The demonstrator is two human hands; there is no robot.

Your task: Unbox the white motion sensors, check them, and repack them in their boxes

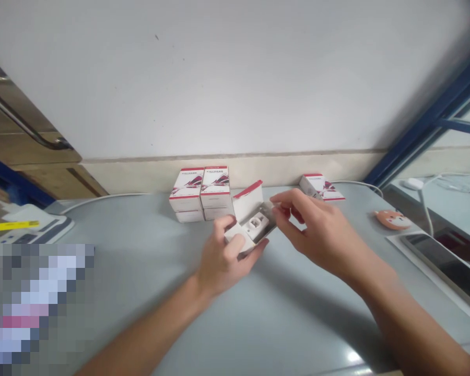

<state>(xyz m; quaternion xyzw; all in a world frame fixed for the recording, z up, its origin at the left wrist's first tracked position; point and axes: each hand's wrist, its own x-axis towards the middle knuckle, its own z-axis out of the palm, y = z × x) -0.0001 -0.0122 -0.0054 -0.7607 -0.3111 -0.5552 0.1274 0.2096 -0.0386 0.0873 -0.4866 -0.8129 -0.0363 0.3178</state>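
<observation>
My left hand [227,256] is wrapped around a small white cardboard box [243,237] with a red edge, held above the table. The box's lid flap [248,201] stands up, and a white plastic device [257,224] with a round part lies inside. My right hand [309,216] is at the box's right end, thumb and index finger close together near its rim. Something small and greyish shows by those fingertips, too blurred to name. Behind the left hand stand two stacks of closed white and red boxes [199,190].
Against the wall at right lies another white and red box [321,187]. Farther right are an orange animal-faced object [394,219] and a dark flat device [446,261]. A power strip [43,227] with a yellow item [11,225] sits at left, beside a pixelated area.
</observation>
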